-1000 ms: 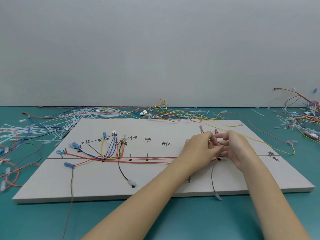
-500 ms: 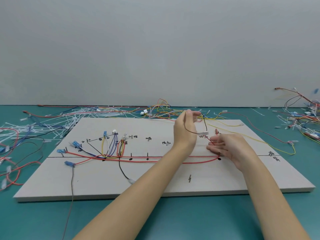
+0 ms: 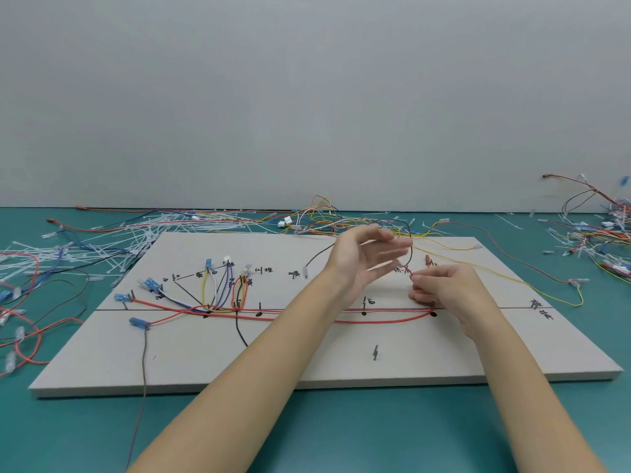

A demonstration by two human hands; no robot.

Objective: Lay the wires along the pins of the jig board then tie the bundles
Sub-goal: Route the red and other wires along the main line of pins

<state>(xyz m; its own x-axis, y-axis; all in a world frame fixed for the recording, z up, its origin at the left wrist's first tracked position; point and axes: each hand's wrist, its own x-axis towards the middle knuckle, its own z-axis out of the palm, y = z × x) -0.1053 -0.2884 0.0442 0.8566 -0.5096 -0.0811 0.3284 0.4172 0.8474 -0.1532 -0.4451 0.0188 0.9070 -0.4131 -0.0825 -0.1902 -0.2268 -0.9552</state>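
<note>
Black wire point(image 3: 410, 249) now arcs over jig board point(image 3: 307, 356), far right; half a second ago pinched. Left hand point(image 3: 362, 264) has released, fingers straight. Right hand point(image 3: 444, 288) still pinches red wires point(image 3: 375, 320) near pin.

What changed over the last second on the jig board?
The left hand left the right hand, rose toward the board's far edge and opened; the black wire it lifted now arcs past its fingers, its white end lying on the board. The right hand stayed at the red wires, pinching them. The jig board and routed wires are unchanged.
</note>
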